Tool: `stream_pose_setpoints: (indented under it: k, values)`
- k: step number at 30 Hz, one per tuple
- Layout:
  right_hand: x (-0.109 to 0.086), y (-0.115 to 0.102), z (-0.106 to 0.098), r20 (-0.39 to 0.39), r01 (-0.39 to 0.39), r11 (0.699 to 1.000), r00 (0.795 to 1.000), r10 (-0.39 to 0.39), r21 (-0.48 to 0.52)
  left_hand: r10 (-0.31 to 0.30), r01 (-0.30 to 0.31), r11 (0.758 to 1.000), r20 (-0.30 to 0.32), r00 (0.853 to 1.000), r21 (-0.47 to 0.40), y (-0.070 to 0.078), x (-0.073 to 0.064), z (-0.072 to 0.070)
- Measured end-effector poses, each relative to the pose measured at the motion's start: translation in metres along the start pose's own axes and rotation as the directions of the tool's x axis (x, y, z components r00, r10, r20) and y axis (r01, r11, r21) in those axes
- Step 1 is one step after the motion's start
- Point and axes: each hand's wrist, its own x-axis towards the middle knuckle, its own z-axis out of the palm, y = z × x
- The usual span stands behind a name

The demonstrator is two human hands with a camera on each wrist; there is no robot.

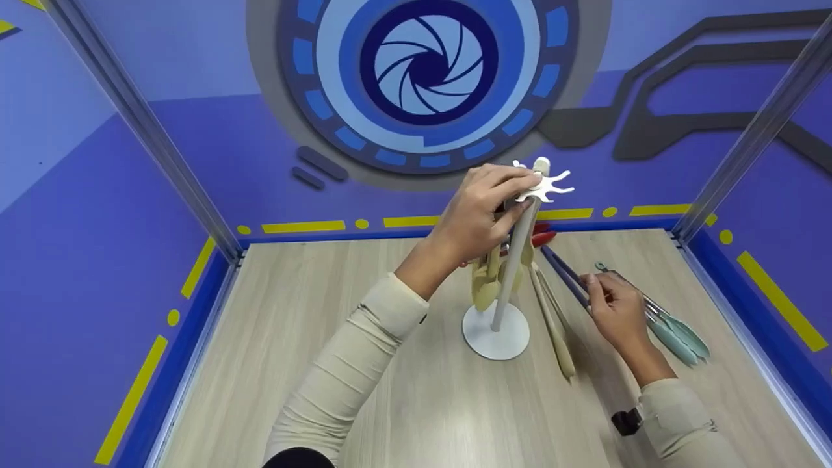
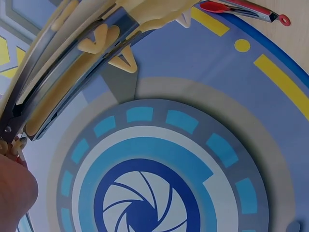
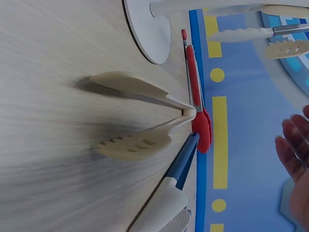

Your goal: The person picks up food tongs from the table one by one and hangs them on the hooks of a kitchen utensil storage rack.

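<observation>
Left hand (image 1: 478,211): at the top of the utensil stand (image 1: 515,263), thumb and fingers bent about its crown, grasping there; whether a tongs end is caught too, cannot tell.

Hanging tongs (image 2: 159,10): a cluster below that hand, beige scalloped heads, some metal arms. Heads down, hinge ends up by the hand, long axes roughly along the pole.

Stand: on the wooden table (image 1: 390,403), right of mid-table. Flat round white base, slim pale pole, white crown of curved hooks splaying outward, rounded pale knob on top. Long axis upright; in the head view the pole slants up and rightward from the base.

Red tongs (image 3: 198,96): behind, along the table's back edge.

Beige tongs (image 3: 135,145): just right of the base, arms spread, one head slotted. Joined end toward the back wall, heads toward the person.

Blue tongs (image 1: 565,276): slanting from the back toward the right hand (image 1: 616,311). That hand is released, fingers loosely bent, nothing held.

Teal tongs (image 1: 679,338): right of it, metal arms, teal heads pointing near and right.
</observation>
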Motion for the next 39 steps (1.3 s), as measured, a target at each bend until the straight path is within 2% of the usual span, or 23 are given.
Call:
stream_pose_setpoints:
  k: [8,12,16,19,24,28,33,39]
  values:
    - [-0.006,0.004,0.015,0.035,-0.064,0.995,0.997,0.066,-0.070,-0.012,0.015,0.997,-0.039,0.999,0.074,0.005,0.002,0.003]
    - [-0.009,0.004,0.025,0.076,-0.150,0.980,0.984,0.161,-0.129,-0.020,0.026,0.993,-0.054,0.998,0.113,0.008,0.002,0.004]
    - [-0.011,0.006,0.034,0.129,-0.232,0.954,0.957,0.259,-0.190,-0.026,0.037,0.987,-0.067,0.997,0.154,0.010,0.002,0.005]
    - [-0.013,0.010,0.043,0.174,-0.287,0.933,0.929,0.326,-0.218,-0.032,0.043,0.986,-0.074,0.997,0.160,0.011,0.001,0.007]
    - [-0.016,0.016,0.060,0.248,-0.377,0.876,0.856,0.454,-0.302,-0.050,0.063,0.983,-0.081,0.995,0.172,0.014,0.000,0.009]
    - [-0.014,0.023,0.075,0.270,-0.385,0.828,0.815,0.512,-0.407,-0.052,0.072,0.973,-0.095,0.994,0.221,0.017,0.001,0.010]
    - [-0.019,0.035,0.090,0.288,-0.370,0.793,0.788,0.544,-0.485,-0.063,0.089,0.963,-0.108,0.992,0.253,0.020,0.000,0.013]
    - [-0.020,0.049,0.098,0.303,-0.360,0.779,0.773,0.557,-0.514,-0.080,0.110,0.965,-0.133,0.988,0.237,0.019,-0.001,0.015]
